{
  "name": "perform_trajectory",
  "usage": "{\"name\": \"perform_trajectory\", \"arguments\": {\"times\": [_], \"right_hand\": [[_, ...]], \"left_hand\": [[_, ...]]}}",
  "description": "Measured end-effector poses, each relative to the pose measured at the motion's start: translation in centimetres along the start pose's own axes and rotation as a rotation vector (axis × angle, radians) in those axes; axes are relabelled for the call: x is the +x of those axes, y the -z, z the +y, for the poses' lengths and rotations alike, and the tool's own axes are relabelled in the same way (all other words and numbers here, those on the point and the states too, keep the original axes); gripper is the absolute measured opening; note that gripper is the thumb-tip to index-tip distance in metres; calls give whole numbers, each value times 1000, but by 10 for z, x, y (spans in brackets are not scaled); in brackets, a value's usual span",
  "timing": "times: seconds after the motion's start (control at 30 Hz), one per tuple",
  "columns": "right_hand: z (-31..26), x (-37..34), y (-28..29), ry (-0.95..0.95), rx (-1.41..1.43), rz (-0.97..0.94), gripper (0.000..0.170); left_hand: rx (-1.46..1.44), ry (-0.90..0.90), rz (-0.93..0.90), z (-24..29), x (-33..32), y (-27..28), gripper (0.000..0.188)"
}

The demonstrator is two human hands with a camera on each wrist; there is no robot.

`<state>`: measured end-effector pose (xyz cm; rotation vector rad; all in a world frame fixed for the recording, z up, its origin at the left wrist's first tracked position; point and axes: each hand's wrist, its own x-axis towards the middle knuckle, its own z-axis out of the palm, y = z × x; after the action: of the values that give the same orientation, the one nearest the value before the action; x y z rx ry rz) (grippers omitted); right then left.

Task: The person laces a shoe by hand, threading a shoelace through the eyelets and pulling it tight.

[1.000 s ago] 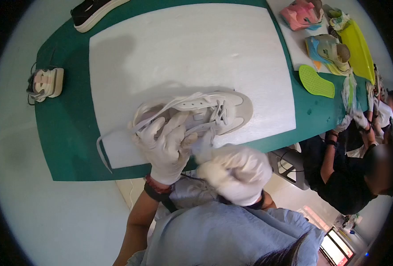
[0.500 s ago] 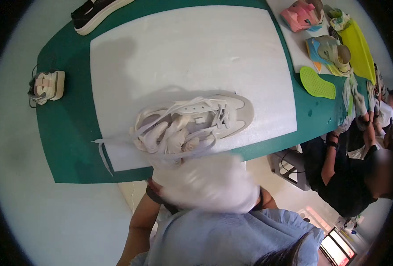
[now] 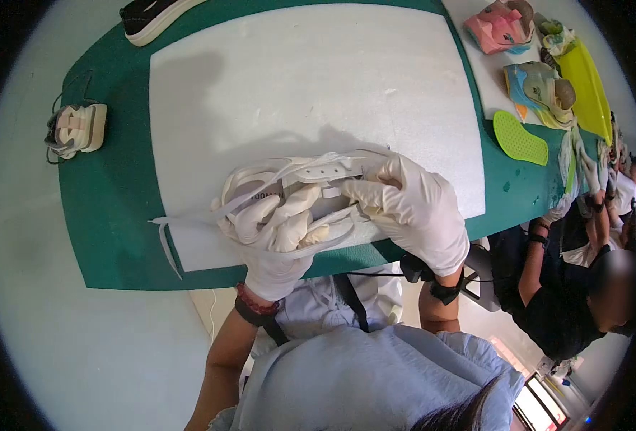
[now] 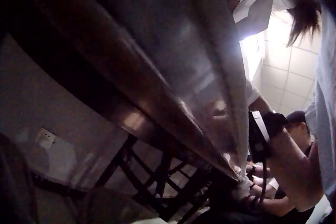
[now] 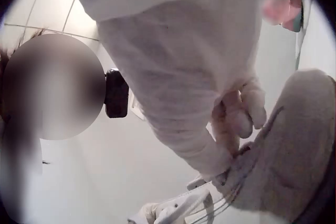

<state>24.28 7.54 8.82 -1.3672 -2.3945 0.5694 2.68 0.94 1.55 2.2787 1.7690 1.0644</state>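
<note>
White shoe [image 3: 302, 174] lies near-centre on white mat [image 3: 332, 86], near side gripped by L hand's [image 3: 273, 243] curled fingers, lace [image 3: 255, 192] apparently pinched nr right-end eyelets [image 3: 324, 172] by R hand [image 3: 420, 215], so shoe's best steadied & lace drawn flat w/o twists.

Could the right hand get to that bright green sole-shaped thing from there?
Probably yes: only mat and green tabletop appear between the right hand and the green piece, though it would first have to leave the white shoe.
</note>
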Motion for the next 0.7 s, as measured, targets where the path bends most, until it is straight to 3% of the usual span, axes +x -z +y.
{"name": "perform_trajectory", "arguments": {"times": [0.2, 0.47, 0.7], "right_hand": [[5, 14, 11, 117, -24, -70, 16], [12, 17, 5, 91, 173, -77, 20], [19, 16, -7, -67, 501, 122, 8]], "left_hand": [[20, -52, -24, -4, -1, 2, 39], [9, -13, -50, -1, -3, 3, 30], [30, -61, 16, -2, 2, 3, 20]]}}
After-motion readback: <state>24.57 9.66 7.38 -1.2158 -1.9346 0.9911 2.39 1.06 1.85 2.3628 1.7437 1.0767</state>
